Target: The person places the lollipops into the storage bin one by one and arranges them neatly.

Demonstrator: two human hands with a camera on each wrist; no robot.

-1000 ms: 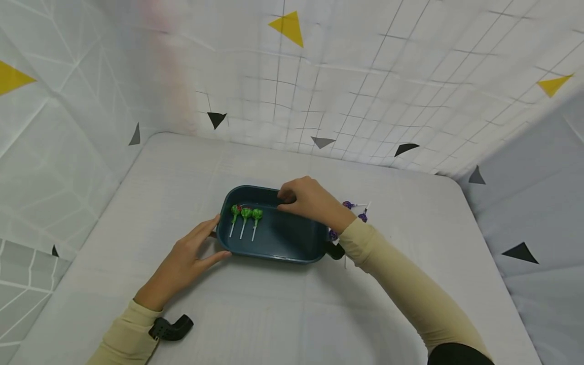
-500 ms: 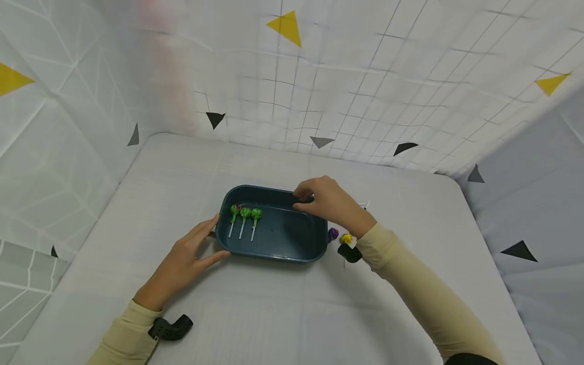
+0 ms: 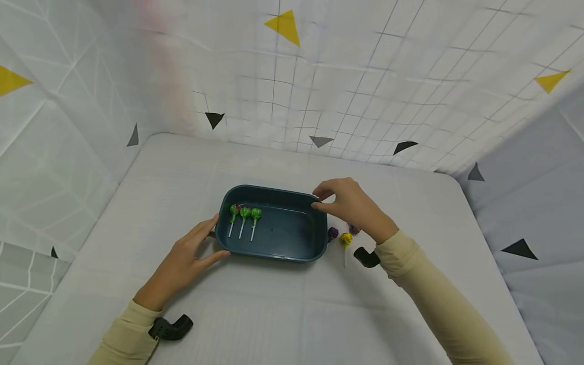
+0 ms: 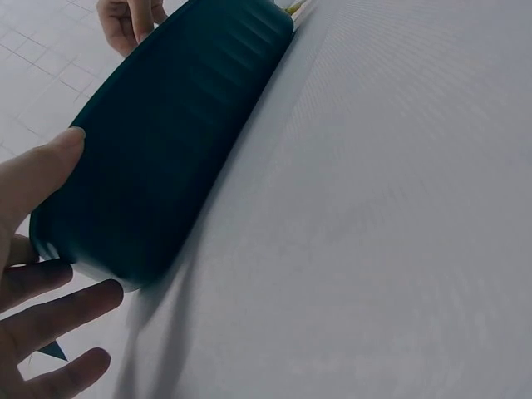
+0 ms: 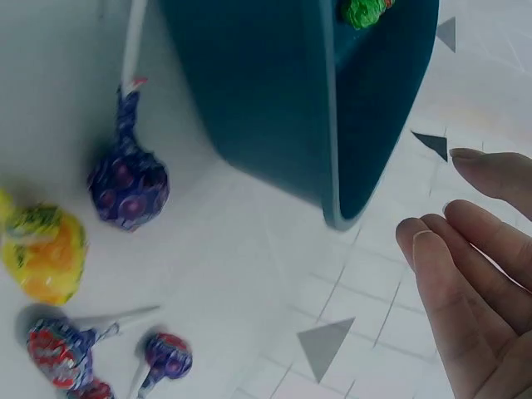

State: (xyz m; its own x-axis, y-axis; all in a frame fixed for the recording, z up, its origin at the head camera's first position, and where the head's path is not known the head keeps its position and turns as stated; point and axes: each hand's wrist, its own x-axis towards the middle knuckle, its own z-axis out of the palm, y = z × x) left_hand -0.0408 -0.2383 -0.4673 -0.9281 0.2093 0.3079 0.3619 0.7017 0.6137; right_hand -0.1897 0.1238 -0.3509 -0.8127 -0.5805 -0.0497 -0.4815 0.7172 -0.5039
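A dark teal plastic tray (image 3: 287,230) sits on the white table. Three green-wrapped lollipops (image 3: 245,213) lie side by side at its left end, sticks toward the person. My left hand (image 3: 180,261) rests against the tray's left end, thumb at the near corner and other fingers spread, as the left wrist view shows. Over the far right corner is my right hand (image 3: 349,203), its thumb and fingers bent apart with nothing between them. To the right of the tray lie a purple lollipop (image 5: 129,187), a yellow lollipop (image 3: 346,238) and several red-and-purple lollipops (image 5: 58,353), partly hidden by the right hand in the head view.
White fabric walls (image 3: 365,76) with grid lines and coloured triangles stand behind and beside the table (image 3: 255,314). Black wrist mounts (image 3: 171,328) jut out from both sleeves.
My right hand has moved right, from over the tray's middle to its far right corner, uncovering the yellow lollipop. The left hand and the green lollipops stay where they were.
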